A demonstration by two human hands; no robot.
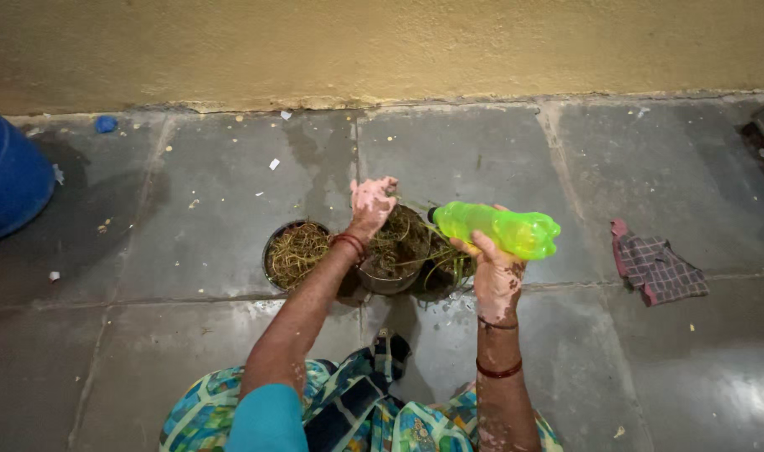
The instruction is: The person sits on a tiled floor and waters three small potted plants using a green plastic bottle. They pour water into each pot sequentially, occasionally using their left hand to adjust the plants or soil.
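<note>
Right hand [497, 272] grips a green plastic bottle [501, 229] lying horizontal at frame centre, cap toward the left hand [372, 201], whose fingers close loosely over a steel pot [390, 276] of grassy soil.

Your right hand [497, 280] tips a green bottle [503, 229] on its side over a steel bowl [388, 269] of grass. Your left hand [372, 201] rests on the grass, beside a round dish [294, 254] of straw.

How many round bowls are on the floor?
2 for sure: one bowl of dry grass by the left forearm, one pot under the left hand. A third may hide below the bottle.
</note>
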